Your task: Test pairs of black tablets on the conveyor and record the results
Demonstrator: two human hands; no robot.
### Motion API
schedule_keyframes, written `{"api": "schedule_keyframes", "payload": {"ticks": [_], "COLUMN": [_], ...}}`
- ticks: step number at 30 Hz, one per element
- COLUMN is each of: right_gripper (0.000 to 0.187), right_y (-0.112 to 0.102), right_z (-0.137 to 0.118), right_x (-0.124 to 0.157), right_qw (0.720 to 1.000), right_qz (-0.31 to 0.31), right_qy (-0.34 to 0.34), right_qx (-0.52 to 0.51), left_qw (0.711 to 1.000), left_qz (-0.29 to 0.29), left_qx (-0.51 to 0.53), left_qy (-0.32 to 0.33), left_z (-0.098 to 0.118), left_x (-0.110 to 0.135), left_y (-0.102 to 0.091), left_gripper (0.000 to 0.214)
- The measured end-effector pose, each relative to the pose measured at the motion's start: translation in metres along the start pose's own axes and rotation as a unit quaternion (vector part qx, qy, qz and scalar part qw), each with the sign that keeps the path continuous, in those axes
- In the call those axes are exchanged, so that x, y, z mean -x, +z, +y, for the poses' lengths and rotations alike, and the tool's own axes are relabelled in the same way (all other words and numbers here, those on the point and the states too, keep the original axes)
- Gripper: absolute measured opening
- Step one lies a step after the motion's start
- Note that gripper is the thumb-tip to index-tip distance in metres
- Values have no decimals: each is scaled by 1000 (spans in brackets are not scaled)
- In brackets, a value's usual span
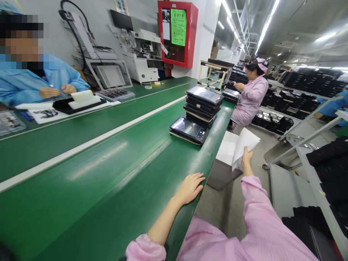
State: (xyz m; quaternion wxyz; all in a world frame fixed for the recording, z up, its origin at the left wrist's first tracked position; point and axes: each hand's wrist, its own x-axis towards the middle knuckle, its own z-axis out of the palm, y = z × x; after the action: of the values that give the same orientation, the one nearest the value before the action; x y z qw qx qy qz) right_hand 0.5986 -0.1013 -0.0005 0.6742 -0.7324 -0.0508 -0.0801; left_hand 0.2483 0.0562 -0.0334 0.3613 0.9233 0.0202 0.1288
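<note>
Green bench (108, 188) seen from above; clock directions from the centre of view. Between 5 and 6 o'clock, the left hand (189, 189) palm down on the bench near its edge, fingers slightly spread, gripping nothing. Near 4 o'clock, the right hand (247, 159) with white paper (244, 141) pinched between thumb and fingers, held over an open box (221, 177) beside the bench. Cannot tell whether one sheet or several. Could crease or slip free, being held at one side only with the rest loose; could also catch on the box if lowered crookedly. Just toward 3 o'clock, a tablet (187, 128); beyond, between 1 and 2 o'clock, an uneven stack (203, 95). Could slide or topple if knocked by a careless reach, the layers being poorly aligned.
</note>
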Motion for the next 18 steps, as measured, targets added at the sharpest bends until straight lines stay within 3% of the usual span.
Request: {"api": "schedule_keyframes", "payload": {"ticks": [3, 5, 6, 8, 10, 12, 15, 18], "right_gripper": [24, 17, 13, 17, 28, 28, 18, 43], "right_y": [12, 26, 34, 50, 63, 72, 83, 93], "right_z": [-19, -24, -26, -27, -30, -35, -48, -65], "right_x": [41, 89, 116, 168, 208, 229, 231, 220], "right_qw": [991, 961, 930, 812, 714, 668, 613, 552], "right_qz": [-107, -249, -339, -540, -649, -691, -743, -804], "right_qy": [-75, -116, -140, -221, -262, -274, -263, -214], "right_qx": [18, 21, 21, 26, 33, 45, 56, 50], "left_qw": [998, 995, 993, 991, 988, 979, 956, 948], "left_qz": [26, 52, 57, 48, 50, 96, 176, 180], "left_qx": [-54, -89, -103, -121, -132, -142, -150, -142], "left_qy": [-8, -6, -5, -18, -58, -111, -178, -220], "left_z": [9, 16, 18, 21, 22, 22, 23, 27], "left_x": [15, 30, 39, 63, 91, 122, 162, 186], "left_y": [0, -1, -2, -6, -11, -18, -27, -30], "left_gripper": [55, 58, 56, 49, 44, 43, 46, 51]}}
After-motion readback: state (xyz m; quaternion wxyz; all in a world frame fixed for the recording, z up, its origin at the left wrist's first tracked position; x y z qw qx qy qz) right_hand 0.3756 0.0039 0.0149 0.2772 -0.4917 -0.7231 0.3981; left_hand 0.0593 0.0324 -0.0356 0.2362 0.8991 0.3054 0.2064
